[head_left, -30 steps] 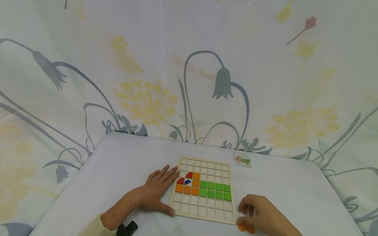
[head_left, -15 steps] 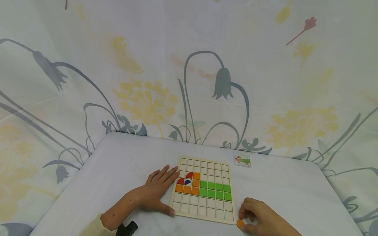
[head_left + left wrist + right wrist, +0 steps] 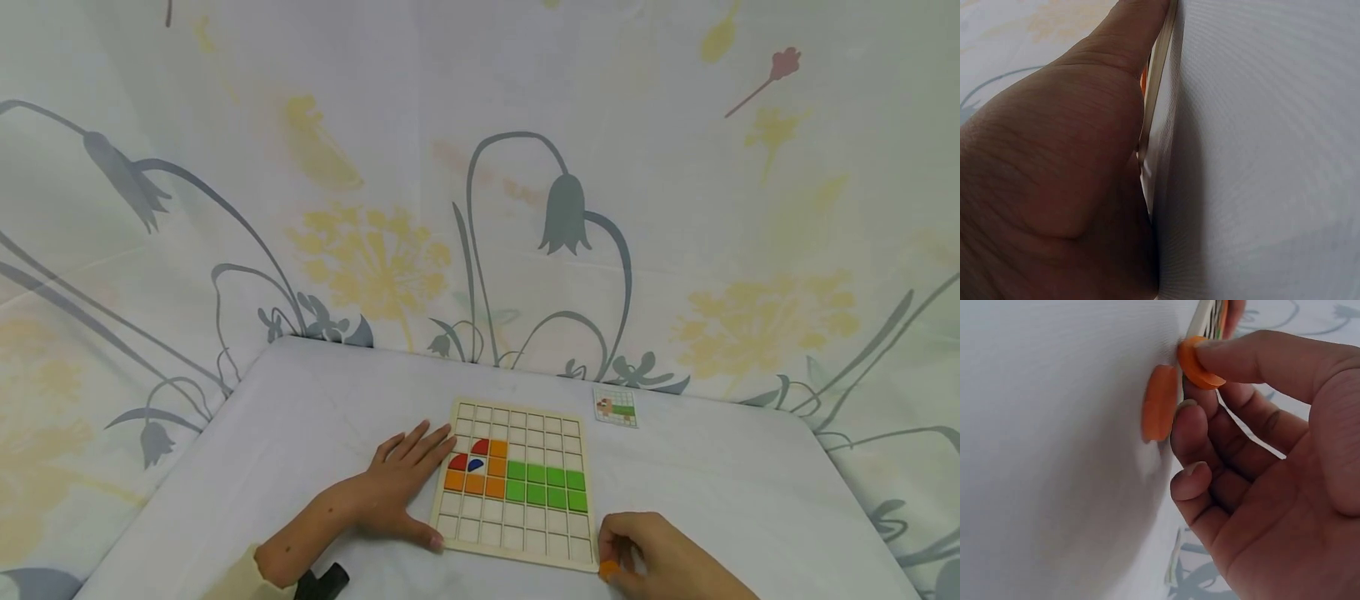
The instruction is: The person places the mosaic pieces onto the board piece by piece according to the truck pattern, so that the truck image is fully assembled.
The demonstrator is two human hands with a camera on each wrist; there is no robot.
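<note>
A: Orange piece (image 3: 608, 569), head view: small, rounded, at the near right corner of the grid board (image 3: 557, 434), pinched in the right hand (image 3: 660, 557). Fingers are curled round it.

B: Which way from the hands?

A: Right hand is on it. Left hand (image 3: 401, 487) is well apart, across the board on its left side, flat, fingers straight, thumb against the board's near left edge. So the right is the nearer by far. The open cells lie just left and far of the piece.

B: Board contents?

A: Orange squares (image 3: 475, 482) in an L, green block (image 3: 546, 485) to their right, red and blue curved bits at the left. The two nearest rows look unfilled. A small picture card (image 3: 617, 407) sits far right of the board, apart from it.

B: Left wrist view?

A: Mostly palm and thumb. Thumb lies along the board's edge (image 3: 1155, 112), pressing it. Nothing held.

B: Right wrist view?

A: Thumb and forefinger (image 3: 1254, 356) pinch one orange piece (image 3: 1200, 365), tilted on edge, just off the board corner. A second orange piece (image 3: 1159, 403) lies flat on the desk (image 3: 1054, 456), beside the middle fingertip; touching or not, can't tell.

B: Surface, room?

A: White cloth over the desk, smooth. Floral curtain (image 3: 480, 167) behind and on both sides.
</note>
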